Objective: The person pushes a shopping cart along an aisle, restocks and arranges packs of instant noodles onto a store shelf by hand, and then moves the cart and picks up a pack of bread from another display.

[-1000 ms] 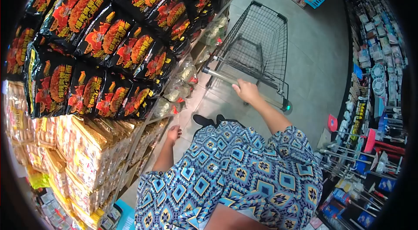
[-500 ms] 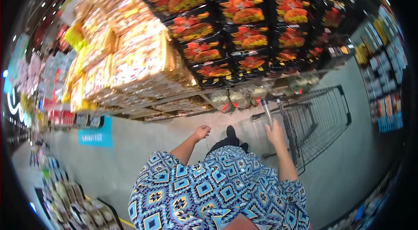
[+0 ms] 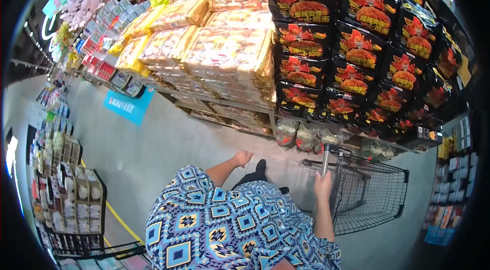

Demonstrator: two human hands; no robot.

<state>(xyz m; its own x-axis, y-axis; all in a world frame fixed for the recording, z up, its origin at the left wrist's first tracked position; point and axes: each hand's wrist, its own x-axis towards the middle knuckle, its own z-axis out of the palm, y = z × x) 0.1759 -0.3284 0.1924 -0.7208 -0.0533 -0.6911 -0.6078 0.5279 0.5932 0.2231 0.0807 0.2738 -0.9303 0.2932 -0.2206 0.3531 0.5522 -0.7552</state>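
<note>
My right hand (image 3: 322,186) is wrapped round the grey handle (image 3: 326,157) of a black wire shopping cart (image 3: 372,198). The cart stands to my right, and no goods show inside its basket. On the other side, my left hand (image 3: 243,157) hangs in the air over the floor with its fingers curled in, and nothing shows in it. The nearest things in front of it are a low shelf front (image 3: 224,119) and clear bags (image 3: 304,137) with red marks, whose contents I cannot make out.
Black instant noodle packs (image 3: 352,60) with red and yellow print are piled high ahead. Beside them are stacked gold-and-clear snack packs (image 3: 224,50). A blue floor sign (image 3: 126,107) lies at the left. Stocked shelves stand at far left (image 3: 76,198) and far right (image 3: 451,188).
My view has turned left, so the stacked packs sit farther right and more shelving shows at the left. My right hand stays on the cart handle; my left hand stays curled.
</note>
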